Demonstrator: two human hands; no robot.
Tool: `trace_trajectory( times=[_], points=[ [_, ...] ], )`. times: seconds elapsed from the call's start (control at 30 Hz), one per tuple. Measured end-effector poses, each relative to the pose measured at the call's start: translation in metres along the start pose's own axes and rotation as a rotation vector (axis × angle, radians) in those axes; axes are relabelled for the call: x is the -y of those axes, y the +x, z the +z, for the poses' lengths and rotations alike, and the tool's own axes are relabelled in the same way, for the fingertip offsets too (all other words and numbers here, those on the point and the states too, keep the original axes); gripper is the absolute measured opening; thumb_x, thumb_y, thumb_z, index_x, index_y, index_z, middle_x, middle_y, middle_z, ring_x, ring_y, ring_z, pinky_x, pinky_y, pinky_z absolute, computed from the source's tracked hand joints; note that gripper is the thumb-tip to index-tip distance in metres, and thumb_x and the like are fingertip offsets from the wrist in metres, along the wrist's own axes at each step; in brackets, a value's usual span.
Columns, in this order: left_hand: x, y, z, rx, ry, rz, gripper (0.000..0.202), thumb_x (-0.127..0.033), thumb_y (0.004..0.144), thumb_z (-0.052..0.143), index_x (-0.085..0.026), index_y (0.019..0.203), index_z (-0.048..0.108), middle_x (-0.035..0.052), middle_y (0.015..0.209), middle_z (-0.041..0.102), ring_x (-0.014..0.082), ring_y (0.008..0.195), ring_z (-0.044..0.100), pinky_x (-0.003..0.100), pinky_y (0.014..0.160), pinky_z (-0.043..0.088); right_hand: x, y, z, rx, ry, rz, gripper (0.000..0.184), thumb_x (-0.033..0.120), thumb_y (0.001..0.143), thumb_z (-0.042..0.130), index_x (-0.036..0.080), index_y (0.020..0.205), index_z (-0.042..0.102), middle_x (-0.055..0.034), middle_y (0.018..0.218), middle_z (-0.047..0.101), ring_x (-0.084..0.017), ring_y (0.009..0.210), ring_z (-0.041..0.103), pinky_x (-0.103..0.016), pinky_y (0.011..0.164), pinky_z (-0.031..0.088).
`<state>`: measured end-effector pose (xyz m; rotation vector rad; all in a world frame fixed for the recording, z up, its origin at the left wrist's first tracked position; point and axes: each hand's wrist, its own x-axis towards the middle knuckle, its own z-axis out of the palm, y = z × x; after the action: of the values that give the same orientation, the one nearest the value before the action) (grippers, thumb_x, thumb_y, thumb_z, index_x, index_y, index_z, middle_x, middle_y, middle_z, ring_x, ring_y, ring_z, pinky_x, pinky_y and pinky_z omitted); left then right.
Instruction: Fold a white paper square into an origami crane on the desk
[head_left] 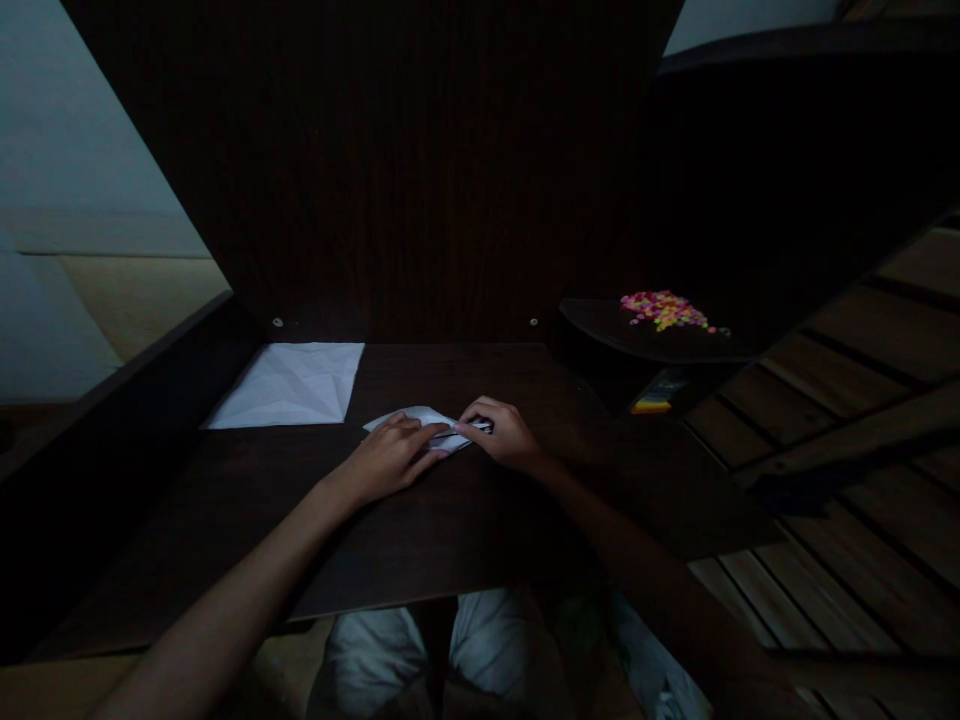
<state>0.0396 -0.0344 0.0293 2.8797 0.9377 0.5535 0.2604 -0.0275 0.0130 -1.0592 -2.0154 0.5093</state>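
A folded piece of white paper [424, 413] lies on the dark wooden desk [442, 540], under both hands. My left hand [395, 450] rests over its left and middle part, fingers stretched out and pressing it down. At the paper's right end, my right hand [501, 432] has its thumb and fingers closed on the edge. The hands nearly meet at the middle of the paper, and parts of the folds are hidden beneath the fingers. To the left lies a creased white sheet [289, 385], apart from both hands.
A heap of small pink, red and yellow pieces [669, 310] sits on a curved corner shelf [637, 340] at the right. Below it is an orange-yellow object [651, 406]. A dark panel [420, 180] rises behind the desk, and a low side board [135, 400] borders the left.
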Motion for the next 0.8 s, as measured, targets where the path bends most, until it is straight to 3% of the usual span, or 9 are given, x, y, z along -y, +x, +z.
trace_trajectory(
  times=[0.27,0.47,0.7,0.8],
  points=[
    [-0.0014,0.0012,-0.0048,-0.030,0.215,0.091,0.034,-0.034,0.094,0.040,-0.014,0.113,0.060,0.0087,0.081,0.061,0.0209,0.079,0.057,0.038,0.080,0.041,0.0034,-0.0014,-0.0048,0.111,-0.073,-0.039,0.010,0.028,0.084,0.062,0.021,0.085,0.069,-0.0046,0.094,0.062,-0.018,0.091,0.053,-0.034,0.085,0.041],
    [-0.0006,0.0016,-0.0051,-0.045,0.306,0.106,0.033,-0.033,0.095,0.039,-0.013,0.112,0.060,0.0100,0.082,0.061,0.0224,0.082,0.056,0.039,0.081,0.038,0.0018,-0.0046,-0.0024,0.248,-0.135,-0.026,0.012,0.032,0.075,0.071,0.023,0.082,0.072,-0.0056,0.105,0.052,-0.021,0.100,0.045,-0.039,0.090,0.038],
    [-0.0004,0.0040,-0.0008,-0.073,0.311,0.027,0.031,-0.031,0.094,0.042,-0.013,0.110,0.060,0.0109,0.077,0.064,0.0244,0.081,0.057,0.042,0.081,0.037,-0.0016,-0.0036,0.0015,0.223,-0.143,-0.024,0.014,0.031,0.078,0.068,0.017,0.075,0.070,-0.0064,0.095,0.051,-0.020,0.093,0.046,-0.037,0.085,0.039],
    [0.0015,0.0037,0.0030,-0.072,0.311,0.015,0.029,-0.030,0.094,0.043,-0.013,0.110,0.060,0.0107,0.078,0.066,0.0245,0.082,0.057,0.041,0.082,0.036,-0.0021,-0.0038,0.0008,0.227,-0.125,-0.012,0.011,0.028,0.079,0.068,0.019,0.082,0.072,-0.0059,0.096,0.051,-0.019,0.093,0.046,-0.037,0.087,0.039]
  ],
)
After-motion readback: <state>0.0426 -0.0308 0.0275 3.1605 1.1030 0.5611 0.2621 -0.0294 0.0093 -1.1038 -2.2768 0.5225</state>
